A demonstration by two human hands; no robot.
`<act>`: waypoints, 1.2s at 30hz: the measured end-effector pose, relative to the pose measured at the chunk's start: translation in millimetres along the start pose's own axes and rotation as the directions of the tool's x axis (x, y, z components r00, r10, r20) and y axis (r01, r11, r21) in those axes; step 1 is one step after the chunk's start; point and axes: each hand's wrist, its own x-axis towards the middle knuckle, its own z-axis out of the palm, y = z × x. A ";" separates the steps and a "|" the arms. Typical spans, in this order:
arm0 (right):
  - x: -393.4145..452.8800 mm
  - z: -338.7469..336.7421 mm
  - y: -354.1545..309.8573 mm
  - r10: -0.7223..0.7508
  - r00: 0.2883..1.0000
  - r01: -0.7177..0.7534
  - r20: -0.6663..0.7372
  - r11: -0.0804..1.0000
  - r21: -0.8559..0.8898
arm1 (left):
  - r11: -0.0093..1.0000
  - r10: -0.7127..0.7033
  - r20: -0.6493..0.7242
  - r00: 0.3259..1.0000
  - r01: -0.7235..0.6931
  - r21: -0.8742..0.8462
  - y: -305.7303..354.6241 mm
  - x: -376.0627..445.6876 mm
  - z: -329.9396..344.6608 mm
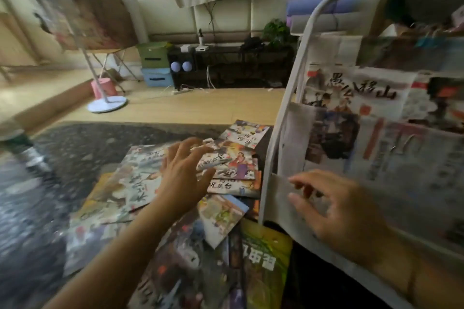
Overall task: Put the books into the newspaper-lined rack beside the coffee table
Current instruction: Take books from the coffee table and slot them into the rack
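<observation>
Head view: right hand [336, 211] near, fingers loosely curled against newspaper [376, 158] on rack [286, 118], holding nothing. Left hand [180, 173] spread over books [226, 158] scattered on table [75, 148] — overlapped covers likely slide, grab drags several; paper lining may tear.

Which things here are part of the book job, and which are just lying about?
Job: books spread on the coffee table; newspaper-lined rack; left hand over the books; right hand at the rack's newspaper.

Lying about: pink bin, green box, blue box, plant.
</observation>
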 end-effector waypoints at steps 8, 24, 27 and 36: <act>-58.7 153.2 -32.5 0.405 0.750 -0.480 0.523 0.877 0.010 | 0.957 -0.259 0.535 0.804 0.137 0.256 -105.7 -140.3 -10.1; -42.9 164.9 -26.2 0.512 0.689 -0.611 0.513 0.791 0.029 | 0.950 -0.308 0.405 0.861 0.259 0.174 -76.3 -164.7 4.7; -42.9 152.2 -20.5 0.501 0.711 -0.606 0.494 0.793 0.067 | 0.957 -0.289 0.347 0.892 0.284 0.066 -66.3 -159.1 3.5; -9.7 59.6 -13.1 0.412 0.866 -0.434 0.284 0.901 0.017 | 0.739 -0.245 0.451 0.858 0.466 -0.487 -6.6 -125.4 -1.4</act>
